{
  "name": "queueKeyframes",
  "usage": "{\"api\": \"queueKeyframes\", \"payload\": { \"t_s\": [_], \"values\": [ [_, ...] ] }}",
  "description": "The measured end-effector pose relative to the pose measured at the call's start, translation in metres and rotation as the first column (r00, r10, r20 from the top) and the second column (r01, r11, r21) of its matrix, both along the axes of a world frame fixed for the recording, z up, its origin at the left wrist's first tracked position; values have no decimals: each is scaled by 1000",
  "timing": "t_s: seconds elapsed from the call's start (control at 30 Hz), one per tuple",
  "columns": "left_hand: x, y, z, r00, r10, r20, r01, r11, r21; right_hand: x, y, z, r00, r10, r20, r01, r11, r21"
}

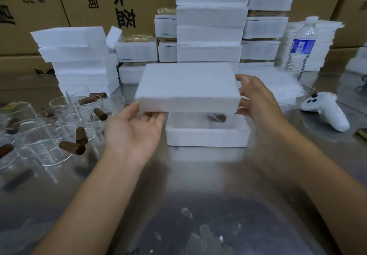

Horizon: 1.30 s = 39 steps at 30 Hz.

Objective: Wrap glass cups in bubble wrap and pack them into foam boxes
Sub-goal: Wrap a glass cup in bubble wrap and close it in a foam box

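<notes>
Cardboard cartons point(89, 6) behind worktop point(198, 185). Stacks of foam boxes point(210, 34) along far edge. Foam lid point(186, 83) held level above open foam box point(206, 137) at worktop middle, not touching it. Wrapped cup point(216, 118) inside box, brown handle showing. Bare glass cups point(45, 145) clustered by left edge. Left hand point(135, 133) palm up, flat fingers under lid's near-left corner. Right hand point(256, 99) pinches lid's right end, thumb on top. Water bottle point(299, 50) and white controller point(325, 111) near right edge.
</notes>
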State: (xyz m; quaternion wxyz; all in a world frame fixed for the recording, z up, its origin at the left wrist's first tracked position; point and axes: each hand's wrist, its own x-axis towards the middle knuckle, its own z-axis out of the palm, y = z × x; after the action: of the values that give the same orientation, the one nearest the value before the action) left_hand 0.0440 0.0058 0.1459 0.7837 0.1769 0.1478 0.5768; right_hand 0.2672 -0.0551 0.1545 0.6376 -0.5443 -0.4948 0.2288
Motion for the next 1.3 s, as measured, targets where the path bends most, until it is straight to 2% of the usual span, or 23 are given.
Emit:
{"api": "queueKeyframes", "payload": {
  "t_s": [0.07, 0.13, 0.2, 0.23, 0.3, 0.37, 0.53, 0.67, 0.8, 0.97, 1.13, 1.3],
  "values": [
    [7, -11, 1, 995, -11, -99, 17, 998, 58, 4, 0, 1, 999, -2, -50, -1, 999, -51],
    [11, -13, 0, 956, 97, -278, -52, 985, 166, 8, -1, 2, 995, -23, -101, 14, 996, -87],
    [15, -16, -4, 780, 308, -544, -88, 916, 393, 12, -2, 4, 984, -73, -161, 55, 992, -114],
    [16, -17, -8, 676, 402, -617, -75, 872, 484, 14, -2, 5, 978, -92, -186, 68, 989, -132],
    [18, -18, -14, 543, 483, -687, -10, 822, 570, 18, -5, 8, 971, -95, -222, 54, 981, -184],
    [20, -20, -18, 483, 539, -691, 32, 777, 628, 23, -8, 9, 971, -73, -228, 15, 969, -246],
    [18, -14, -25, 439, 576, -690, 114, 726, 679, 29, -10, 0, 995, -57, -83, 20, 918, -395],
    [16, -8, -31, 403, 612, -681, 210, 662, 719, 26, -8, -3, 996, -86, -30, 68, 918, -392],
    [17, -4, -32, 396, 596, -699, 220, 677, 702, 25, -6, -5, 994, -98, -44, 74, 923, -377],
    [18, -2, -28, 434, 502, -748, 201, 755, 624, 24, -7, -3, 990, -93, -105, 44, 916, -399],
    [18, 2, -29, 407, 491, -771, 217, 768, 603, 23, -10, -3, 963, -72, -258, -44, 907, -419],
    [17, 0, -27, 433, 437, -788, 234, 790, 567, 23, -9, -5, 961, -76, -267, -45, 907, -419]
  ]
}}
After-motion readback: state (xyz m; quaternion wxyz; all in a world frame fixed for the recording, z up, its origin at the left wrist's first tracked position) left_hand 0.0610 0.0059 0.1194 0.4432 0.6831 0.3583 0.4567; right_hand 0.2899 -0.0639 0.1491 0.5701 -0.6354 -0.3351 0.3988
